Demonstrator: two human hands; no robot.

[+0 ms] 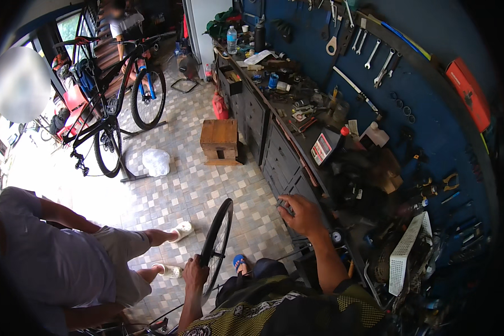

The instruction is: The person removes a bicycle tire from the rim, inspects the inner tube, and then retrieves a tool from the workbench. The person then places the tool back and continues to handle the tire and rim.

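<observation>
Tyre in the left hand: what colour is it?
The tyre is black: head view.

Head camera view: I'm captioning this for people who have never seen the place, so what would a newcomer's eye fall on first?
Probably the black bicycle with its blue front fork, standing at the upper left. Nearer, at the lower centre, the wearer's left hand grips a wheel. On the right, wrenches hang on a dark blue wall above a cluttered workbench.

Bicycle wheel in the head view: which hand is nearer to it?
Left. The left hand grips the bicycle wheel on its left side; the right hand is apart from it, off to the right.
</observation>
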